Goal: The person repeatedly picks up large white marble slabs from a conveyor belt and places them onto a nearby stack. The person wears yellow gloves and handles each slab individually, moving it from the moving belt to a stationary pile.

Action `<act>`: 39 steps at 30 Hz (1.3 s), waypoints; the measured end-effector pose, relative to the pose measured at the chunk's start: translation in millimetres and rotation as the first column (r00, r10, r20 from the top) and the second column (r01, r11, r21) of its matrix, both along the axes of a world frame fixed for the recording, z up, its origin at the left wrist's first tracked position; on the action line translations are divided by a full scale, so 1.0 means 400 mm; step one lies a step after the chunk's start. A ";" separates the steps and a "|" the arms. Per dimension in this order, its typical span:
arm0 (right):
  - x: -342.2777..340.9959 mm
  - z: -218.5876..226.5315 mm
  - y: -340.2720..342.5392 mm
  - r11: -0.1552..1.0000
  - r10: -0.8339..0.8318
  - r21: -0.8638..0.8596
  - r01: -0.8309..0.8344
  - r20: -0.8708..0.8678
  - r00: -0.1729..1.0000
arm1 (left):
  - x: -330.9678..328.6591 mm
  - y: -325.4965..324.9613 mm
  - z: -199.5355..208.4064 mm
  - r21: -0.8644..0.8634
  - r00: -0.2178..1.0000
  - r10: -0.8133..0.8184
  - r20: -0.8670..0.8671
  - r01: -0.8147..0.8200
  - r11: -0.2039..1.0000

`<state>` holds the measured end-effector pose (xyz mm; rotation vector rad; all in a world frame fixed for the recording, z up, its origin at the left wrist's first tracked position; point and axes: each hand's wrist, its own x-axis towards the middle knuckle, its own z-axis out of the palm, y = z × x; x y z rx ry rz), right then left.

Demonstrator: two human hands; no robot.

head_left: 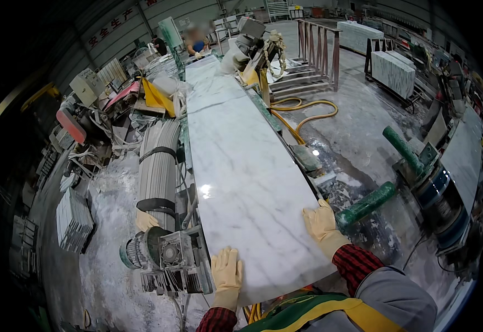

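Note:
A long white marble slab (258, 182) with grey veins stretches away from me, its wet surface shining. My left hand (226, 271), in a cream rubber glove, rests at the slab's near left edge with the fingers stretched forward. On the near right edge lies my right hand (320, 227), gloved alike, its fingers extended along the edge and the thumb side partly hidden. Farther off, a dark line crosses the white surface, and a second marble piece (214, 83) continues beyond it. Beside my left hand sits a grey motor with a gearbox (169, 253).
A ribbed grey roll (158, 166) runs along the left side. Green rollers (366, 205) stick out at right. A yellow hose (313, 105) loops on the floor near a metal rack (319, 55). A cutting machine (244, 47) and another person (197, 45) are at the far end.

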<state>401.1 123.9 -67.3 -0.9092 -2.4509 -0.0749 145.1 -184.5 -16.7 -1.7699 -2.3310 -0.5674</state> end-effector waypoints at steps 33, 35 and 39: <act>0.192 0.070 -0.194 0.940 0.099 -0.307 -0.148 -0.168 0.981 | 0.049 -0.047 -0.022 -0.081 0.997 0.074 0.029 -0.071 0.994; 0.256 0.068 -0.232 0.946 0.154 -0.253 -0.204 -0.204 0.967 | 0.052 -0.051 -0.026 -0.072 0.997 0.070 0.025 -0.068 0.995; 0.358 0.123 -0.307 0.921 0.128 -0.345 -0.182 -0.173 0.977 | 0.053 -0.059 -0.028 -0.005 0.996 0.062 -0.064 -0.063 0.998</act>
